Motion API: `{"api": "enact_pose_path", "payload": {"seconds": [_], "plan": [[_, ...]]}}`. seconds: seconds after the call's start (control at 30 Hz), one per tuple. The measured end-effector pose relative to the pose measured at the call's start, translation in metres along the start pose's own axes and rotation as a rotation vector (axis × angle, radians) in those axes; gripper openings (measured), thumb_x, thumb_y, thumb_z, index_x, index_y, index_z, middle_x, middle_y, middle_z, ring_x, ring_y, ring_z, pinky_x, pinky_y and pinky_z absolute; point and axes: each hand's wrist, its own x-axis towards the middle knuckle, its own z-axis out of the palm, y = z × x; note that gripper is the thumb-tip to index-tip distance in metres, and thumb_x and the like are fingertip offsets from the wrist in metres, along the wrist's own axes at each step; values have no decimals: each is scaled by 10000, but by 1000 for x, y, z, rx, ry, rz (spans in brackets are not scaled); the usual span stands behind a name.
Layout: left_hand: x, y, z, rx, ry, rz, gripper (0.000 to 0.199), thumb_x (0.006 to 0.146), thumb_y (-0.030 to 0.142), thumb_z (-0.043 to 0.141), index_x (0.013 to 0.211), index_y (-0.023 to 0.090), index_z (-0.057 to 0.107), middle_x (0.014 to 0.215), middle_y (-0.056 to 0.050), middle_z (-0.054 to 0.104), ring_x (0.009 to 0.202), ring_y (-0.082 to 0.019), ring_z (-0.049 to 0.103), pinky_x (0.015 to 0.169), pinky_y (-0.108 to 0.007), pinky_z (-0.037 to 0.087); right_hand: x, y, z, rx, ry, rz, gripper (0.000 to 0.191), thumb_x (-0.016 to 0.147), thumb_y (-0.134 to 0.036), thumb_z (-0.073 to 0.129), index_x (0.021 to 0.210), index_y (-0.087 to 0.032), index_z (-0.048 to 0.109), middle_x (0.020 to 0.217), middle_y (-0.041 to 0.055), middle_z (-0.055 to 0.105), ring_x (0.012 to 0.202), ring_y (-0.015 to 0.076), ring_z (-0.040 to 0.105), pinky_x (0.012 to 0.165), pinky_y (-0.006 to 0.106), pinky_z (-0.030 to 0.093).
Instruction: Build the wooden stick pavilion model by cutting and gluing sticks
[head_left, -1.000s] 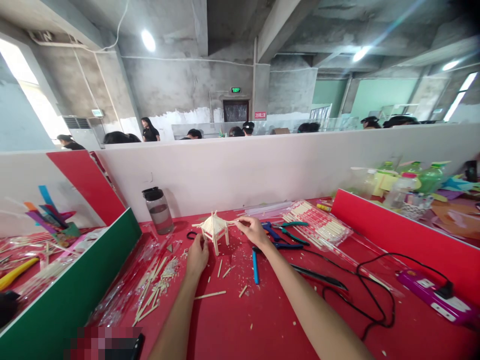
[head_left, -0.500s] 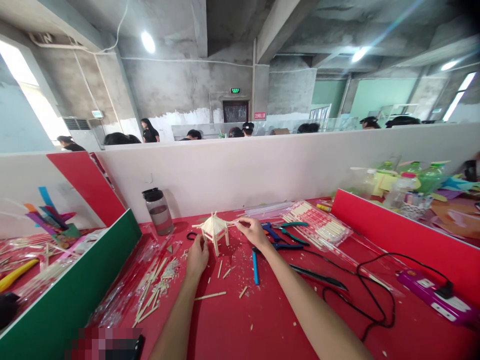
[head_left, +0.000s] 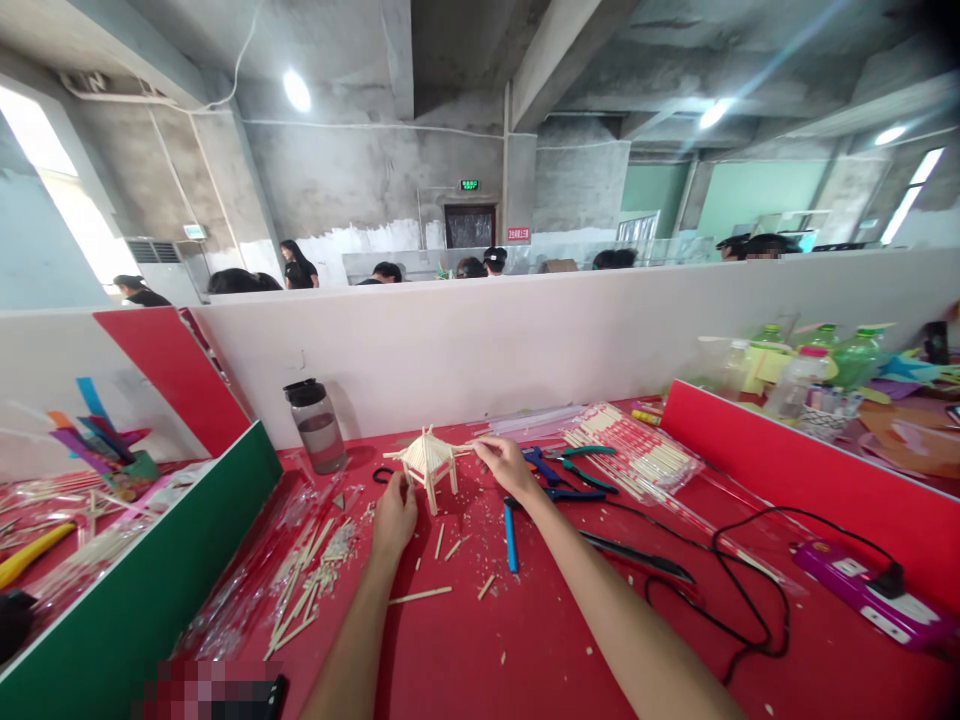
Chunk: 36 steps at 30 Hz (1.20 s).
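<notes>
Almost no shift since last frames: left hand [head_left: 394, 512] pinches stick house [head_left: 427, 458] near desk's [head_left: 450, 660] far edge, right hand [head_left: 504, 463] pinches thin stick [head_left: 464, 447]; I judge work steady.

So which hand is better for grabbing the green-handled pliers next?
Probably the right hand: the green-handled pliers lie close on its right, though it's at the roof edge of the stick pavilion. The left hand is on the other side.
</notes>
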Motion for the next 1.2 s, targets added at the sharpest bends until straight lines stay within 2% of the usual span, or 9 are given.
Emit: {"api": "enact_pose_path", "payload": {"seconds": [0.2, 0.33, 0.6, 1.2], "plan": [[-1, 1, 0, -27, 3, -1, 160, 892, 236, 445, 980, 188, 569, 962, -94, 716, 918, -244, 676, 786, -300, 471, 0, 0, 1, -23, 18, 7, 342, 845, -428, 562, 952, -162, 748, 775, 66, 719, 730, 204, 639, 659, 289, 495], [-1, 0, 0, -26, 7, 3, 159, 895, 239, 444, 977, 193, 573, 956, -87, 717, 914, -241, 676, 775, -293, 466, 0, -2, 1, -33, 15, -6, 304, 833, -400, 570, 904, -162, 744, 792, 68, 719, 763, 203, 643, 680, 285, 498], [1, -4, 2, -11, 9, 12, 149, 892, 244, 450, 963, 196, 572, 939, -84, 712, 896, -234, 673, 763, -287, 463, -1, -5, 1, -16, 32, -25, 248, 810, -378, 595, 830, -156, 703, 801, 64, 713, 745, 189, 639, 682, 275, 497], [0, 1, 1, 8, 0, -6, 167, 893, 239, 439, 982, 191, 571, 941, -93, 714, 891, -249, 679, 766, -310, 477, -1, -7, 0, -18, 79, -57, 224, 794, -381, 613, 802, -167, 679, 799, 59, 704, 734, 189, 642, 712, 290, 510]]}}
